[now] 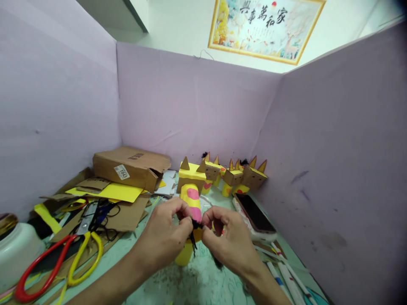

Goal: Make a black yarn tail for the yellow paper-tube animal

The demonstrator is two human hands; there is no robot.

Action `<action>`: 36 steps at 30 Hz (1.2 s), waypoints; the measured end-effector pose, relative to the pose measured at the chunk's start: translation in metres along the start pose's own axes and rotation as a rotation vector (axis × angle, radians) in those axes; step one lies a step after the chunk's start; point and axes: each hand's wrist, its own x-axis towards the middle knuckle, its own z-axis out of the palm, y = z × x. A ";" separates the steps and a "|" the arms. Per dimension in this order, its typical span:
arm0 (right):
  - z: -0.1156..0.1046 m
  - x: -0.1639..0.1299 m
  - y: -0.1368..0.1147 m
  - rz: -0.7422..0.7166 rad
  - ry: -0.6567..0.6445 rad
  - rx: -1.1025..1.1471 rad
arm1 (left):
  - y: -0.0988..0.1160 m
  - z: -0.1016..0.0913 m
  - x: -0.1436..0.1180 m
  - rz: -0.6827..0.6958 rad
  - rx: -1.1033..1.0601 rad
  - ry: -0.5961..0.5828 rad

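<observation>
In front of me stands a yellow paper animal figure with pink patches on its rounded body and a box-shaped head with brown cardboard ears, facing away. At its near end hangs a small tuft of black yarn. My left hand pinches the yarn from the left between thumb and forefinger. From the right, my right hand pinches the tuft's other side, thumb against fingers. Both hands partly cover the figure's lower part.
Several similar animal figures stand at the back right. A phone lies right of my hands, beside marker pens. Left are red-and-yellow-handled scissors, cardboard scraps, a brown box and a white jar. Lilac panels enclose the table.
</observation>
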 end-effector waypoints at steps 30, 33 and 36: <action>-0.003 0.001 -0.007 0.073 -0.068 0.185 | 0.005 0.000 -0.003 0.168 0.012 0.019; -0.002 0.000 -0.007 0.098 -0.081 0.191 | 0.005 0.001 -0.003 0.184 -0.001 0.064; -0.003 0.001 -0.006 0.102 -0.072 0.210 | 0.004 -0.001 -0.001 0.145 -0.009 0.100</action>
